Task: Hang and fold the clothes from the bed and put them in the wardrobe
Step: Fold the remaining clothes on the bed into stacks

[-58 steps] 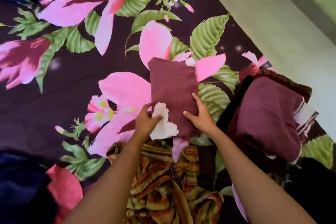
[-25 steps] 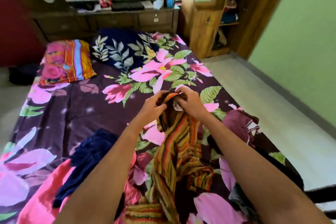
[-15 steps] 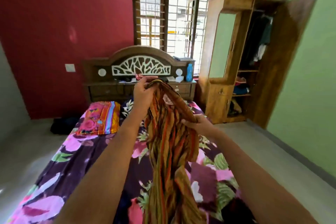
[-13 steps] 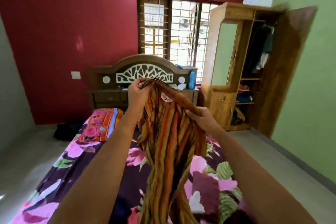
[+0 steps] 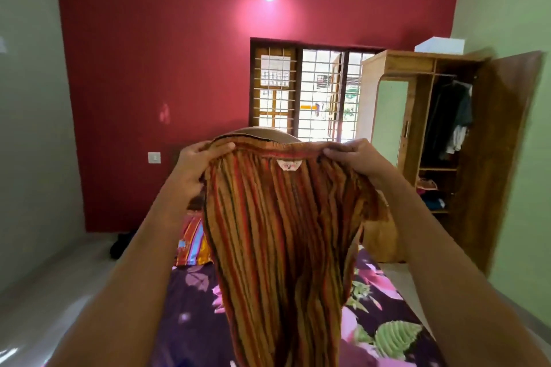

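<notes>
striped garment (image 5: 277, 232): held up above the bed (image 5: 190, 307), top edge gripped by left hand (image 5: 196, 164) and right hand (image 5: 354, 158) | wardrobe (image 5: 441, 134): open, far right, clothes hanging inside

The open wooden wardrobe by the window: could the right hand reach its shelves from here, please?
Probably not. The right hand grips the striped orange-brown garment, and the wooden wardrobe stands well beyond it, near the far end of the floral bed. Stepping closer looks necessary.

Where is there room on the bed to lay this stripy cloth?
Bare sheet shows left of the cloth, below the pillow, and right of it, up to the sheet's edge. The wardrobe shelves look crowded.
</notes>
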Demonstrator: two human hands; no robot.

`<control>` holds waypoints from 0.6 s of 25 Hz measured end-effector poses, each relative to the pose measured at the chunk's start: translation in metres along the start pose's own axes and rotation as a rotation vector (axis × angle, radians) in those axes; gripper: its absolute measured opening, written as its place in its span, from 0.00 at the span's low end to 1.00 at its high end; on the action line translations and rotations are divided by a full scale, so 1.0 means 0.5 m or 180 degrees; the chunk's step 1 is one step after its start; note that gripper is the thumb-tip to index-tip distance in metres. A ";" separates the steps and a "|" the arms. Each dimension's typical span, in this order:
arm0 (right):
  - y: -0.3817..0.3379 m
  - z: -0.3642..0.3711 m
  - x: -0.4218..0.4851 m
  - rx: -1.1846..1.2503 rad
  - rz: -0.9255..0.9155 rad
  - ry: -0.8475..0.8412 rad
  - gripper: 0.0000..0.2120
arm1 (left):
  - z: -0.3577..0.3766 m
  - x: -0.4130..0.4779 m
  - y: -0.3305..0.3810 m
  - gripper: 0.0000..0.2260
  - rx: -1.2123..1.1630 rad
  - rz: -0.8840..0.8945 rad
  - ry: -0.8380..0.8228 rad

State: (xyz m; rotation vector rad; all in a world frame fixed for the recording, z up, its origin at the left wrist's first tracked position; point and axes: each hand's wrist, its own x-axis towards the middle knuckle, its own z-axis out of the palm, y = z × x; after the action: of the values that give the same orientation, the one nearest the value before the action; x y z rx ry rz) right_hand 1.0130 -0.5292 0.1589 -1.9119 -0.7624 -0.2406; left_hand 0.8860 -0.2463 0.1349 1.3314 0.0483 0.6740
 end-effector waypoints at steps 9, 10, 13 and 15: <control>0.022 0.001 0.094 -0.1623 0.0279 -0.1359 0.16 | 0.023 0.073 -0.014 0.14 -0.1484 -0.0588 0.0273; 0.042 0.015 0.095 -0.1834 0.0388 -0.1199 0.19 | 0.026 0.074 -0.022 0.10 -0.1524 -0.0485 0.0331; 0.086 0.060 0.074 -0.2436 0.0420 -0.0580 0.18 | 0.042 0.075 -0.026 0.03 -0.1277 0.0171 0.0659; 0.122 0.075 0.065 -0.2557 0.0351 -0.0228 0.14 | 0.054 0.072 -0.012 0.05 -0.0972 0.0590 0.0888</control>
State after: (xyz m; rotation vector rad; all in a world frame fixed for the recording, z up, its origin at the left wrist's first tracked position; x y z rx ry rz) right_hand 1.0689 -0.5007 0.1120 -2.7218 -0.6510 -0.4602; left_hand 0.9286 -0.2531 0.1489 0.9493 0.0451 0.9809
